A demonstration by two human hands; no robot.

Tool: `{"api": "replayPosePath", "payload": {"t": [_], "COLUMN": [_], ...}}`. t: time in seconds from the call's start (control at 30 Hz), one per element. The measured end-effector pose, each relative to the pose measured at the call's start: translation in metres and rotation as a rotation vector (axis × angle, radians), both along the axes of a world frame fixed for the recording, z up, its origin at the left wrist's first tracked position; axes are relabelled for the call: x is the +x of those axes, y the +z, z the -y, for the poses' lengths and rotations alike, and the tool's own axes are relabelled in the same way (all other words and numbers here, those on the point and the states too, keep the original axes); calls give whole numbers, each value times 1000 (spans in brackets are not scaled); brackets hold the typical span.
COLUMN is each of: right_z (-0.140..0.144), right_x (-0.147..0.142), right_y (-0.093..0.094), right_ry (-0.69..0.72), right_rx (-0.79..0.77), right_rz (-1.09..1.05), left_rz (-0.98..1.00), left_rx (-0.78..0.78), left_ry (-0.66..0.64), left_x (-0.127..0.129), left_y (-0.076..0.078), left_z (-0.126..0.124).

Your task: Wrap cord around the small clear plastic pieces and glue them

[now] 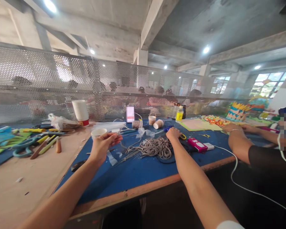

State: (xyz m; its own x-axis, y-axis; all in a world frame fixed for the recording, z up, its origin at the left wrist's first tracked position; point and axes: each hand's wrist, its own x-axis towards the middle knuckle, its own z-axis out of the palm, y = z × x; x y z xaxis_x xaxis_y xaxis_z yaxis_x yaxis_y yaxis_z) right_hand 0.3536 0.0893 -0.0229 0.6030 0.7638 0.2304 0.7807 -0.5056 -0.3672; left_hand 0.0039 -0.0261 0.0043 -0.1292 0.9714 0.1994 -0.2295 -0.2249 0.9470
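Pinching left hand (107, 141) fingertips together, perhaps on something thin; resting right hand (173, 133) beside yellow handle (183, 136), hiding its grip from telling; having cord (154, 148) lying crosswise between, nearer right.

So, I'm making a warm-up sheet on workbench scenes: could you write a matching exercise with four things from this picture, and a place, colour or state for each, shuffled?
Column one
1. Cord
2. Cup stack
3. Phone
4. Left hand

Column two
A. Upright, with its screen lit
B. Closed in a pinch
C. White, standing to the left, by the mesh panel
D. Piled in loops on the blue surface

Right pairs: 1-D, 2-C, 3-A, 4-B
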Motion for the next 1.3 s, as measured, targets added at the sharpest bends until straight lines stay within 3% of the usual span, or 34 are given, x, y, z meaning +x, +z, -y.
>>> {"api": "replayPosePath", "payload": {"t": [0.17,0.27,0.33,0.4,0.43,0.5,0.57,0.67,0.77,0.9,1.03,1.17,1.3], "right_z": [10,21,30,42,49,66,83,98,100,105,115,120,121], "right_x": [-1,-17,-42,-76,-95,-132,-162,-186,-191,-184,-178,-177,-174], "right_y": [13,31,42,49,50,50,46,36,25,22,28,35,42], "right_ry": [38,156,493,739,949,1136,1348,1491,1421,1260,1249,1230,1252], "right_rx": [38,154,295,247,204,137,31,-81,71,410,582,653,695], "right_rz": [17,25,-200,-322,-516,-637,-914,-1056,-871,-177,361,575,568], "left_rz": [7,21,13,-3,-12,-20,-20,-38,-57,-91,-182,-386,-528], "left_rx": [29,35,38,43,47,58,73,100,127,148,158,228,268], "left_ry": [-5,1,2,1,-1,-6,11,58,65,80,137,242,286], "left_x": [0,1,2,3,4,5,5,6,6,5,4,5,6], "left_y": [-1,0,0,1,1,0,0,-1,0,1,3,3,2], "left_z": [-1,0,1,1,2,2,2,3,4,3,3,6,10]}}
